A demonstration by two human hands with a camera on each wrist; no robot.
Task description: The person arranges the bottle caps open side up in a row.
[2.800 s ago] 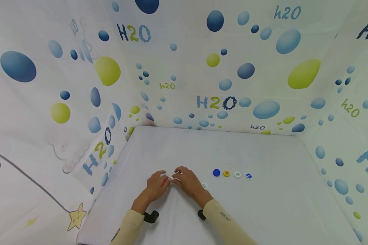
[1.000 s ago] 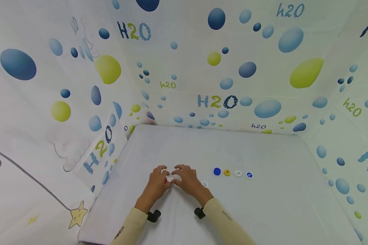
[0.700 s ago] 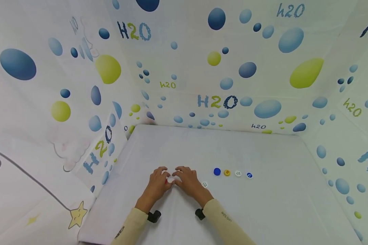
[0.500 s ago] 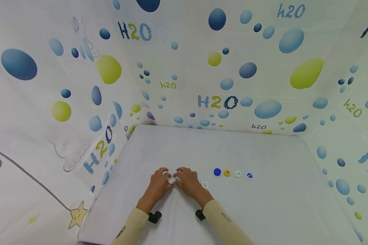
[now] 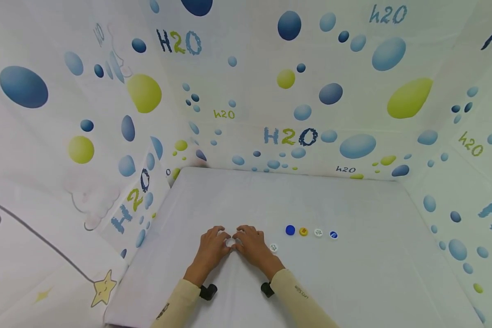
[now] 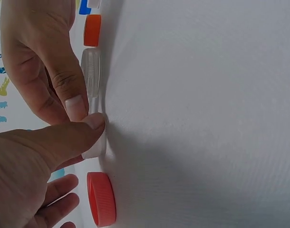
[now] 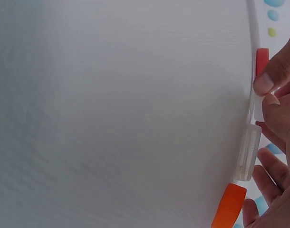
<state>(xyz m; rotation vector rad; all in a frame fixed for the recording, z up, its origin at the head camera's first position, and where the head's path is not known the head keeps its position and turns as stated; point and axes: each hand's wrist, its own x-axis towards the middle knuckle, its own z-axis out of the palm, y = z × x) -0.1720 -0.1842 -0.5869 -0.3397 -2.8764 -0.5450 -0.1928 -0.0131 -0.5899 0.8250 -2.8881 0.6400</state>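
Low over the white table, a white bottle cap [image 5: 230,242] sits between my two hands. My left hand [image 5: 213,245] curls round its left side, the thumb on the cap's near edge. My right hand [image 5: 250,243] holds the opposite side with curled fingers and thumb. In the left wrist view the thumbs nearly meet over the white cap [image 6: 93,151]. A red bottle cap [image 6: 101,199] stands beside it, below the left hand; the left hand hides it in the head view. A clear ribbed cap [image 7: 249,153] lies on the right hand's side.
An orange cap [image 7: 229,206] is beyond the clear one. Right of the hands on the table [image 5: 352,282] lie a blue cap [image 5: 290,230], a yellow cap [image 5: 303,232], a white patterned cap [image 5: 318,233] and a blue-and-white cap [image 5: 333,235]. Printed sheets [image 5: 250,91] wall the table.
Both hands have shifted slightly to the right and nearer the person, with the white cap between them. Red that showed beside the left hand a second ago is now covered.
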